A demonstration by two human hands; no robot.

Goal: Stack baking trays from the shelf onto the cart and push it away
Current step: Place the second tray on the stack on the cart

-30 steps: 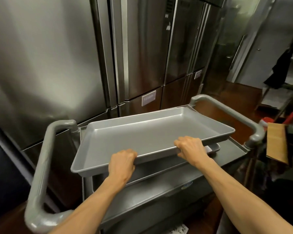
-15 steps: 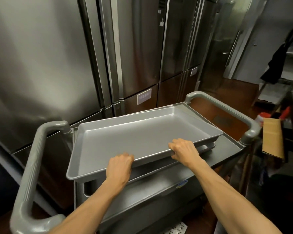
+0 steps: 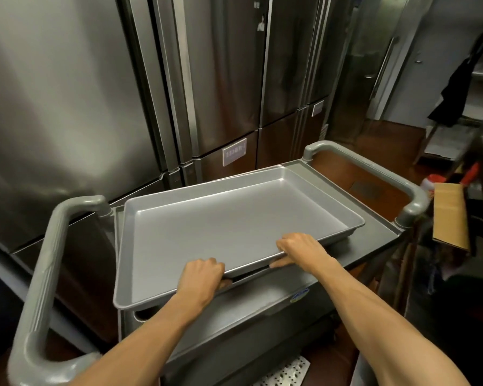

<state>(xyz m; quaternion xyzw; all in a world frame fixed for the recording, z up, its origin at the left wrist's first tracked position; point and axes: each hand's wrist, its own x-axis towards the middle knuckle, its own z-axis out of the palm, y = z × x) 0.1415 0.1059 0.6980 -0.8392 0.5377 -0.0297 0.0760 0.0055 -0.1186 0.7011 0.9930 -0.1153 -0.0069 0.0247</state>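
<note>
Trays are the business here: the top baking tray (image 3: 234,229) sits on the cart (image 3: 374,240), over at least one more tray whose edge (image 3: 343,242) peeps out beneath its right end. Both the left hand (image 3: 200,277) and the right hand (image 3: 300,246) have their fingers clamped on the tray's near rim. To finish well, I would lower that near rim evenly, square it with the tray below, then slip the fingers out before they get pinched. How many trays lie beneath is hidden. The cart's wheels are out of sight, and its near-left handle (image 3: 39,288) is cut off at the bottom edge.
</note>
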